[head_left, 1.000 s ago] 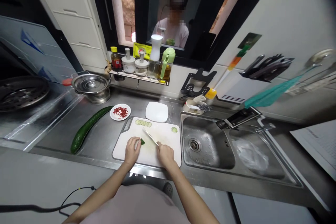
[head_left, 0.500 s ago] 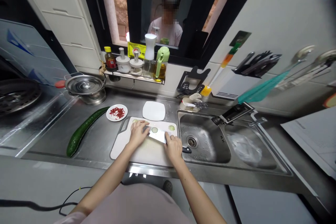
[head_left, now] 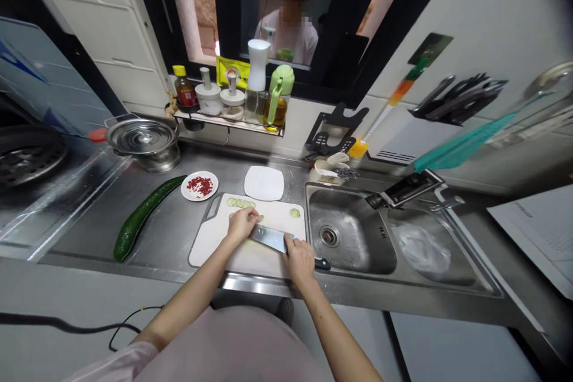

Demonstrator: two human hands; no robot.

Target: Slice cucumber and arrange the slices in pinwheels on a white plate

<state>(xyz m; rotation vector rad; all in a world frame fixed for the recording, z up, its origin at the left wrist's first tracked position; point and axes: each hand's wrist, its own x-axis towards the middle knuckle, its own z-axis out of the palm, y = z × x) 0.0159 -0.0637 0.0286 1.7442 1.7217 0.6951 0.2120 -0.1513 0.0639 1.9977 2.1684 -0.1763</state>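
Now the right hand (head_left: 301,255) is wrapped round the knife (head_left: 268,237), and its flat, shiny metal blade slants away toward the left hand (head_left: 242,224). That hand's fingertips bunch up by a small green bit (head_left: 261,218); I can't tell if they pinch it. Thin, round cucumber slices (head_left: 240,203) overlap just past the left hand, the nearer one, on the smooth white board (head_left: 215,242).

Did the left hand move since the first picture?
Yes. Against the cutting board, the left hand has moved forward, closer to the row of pale green slices.
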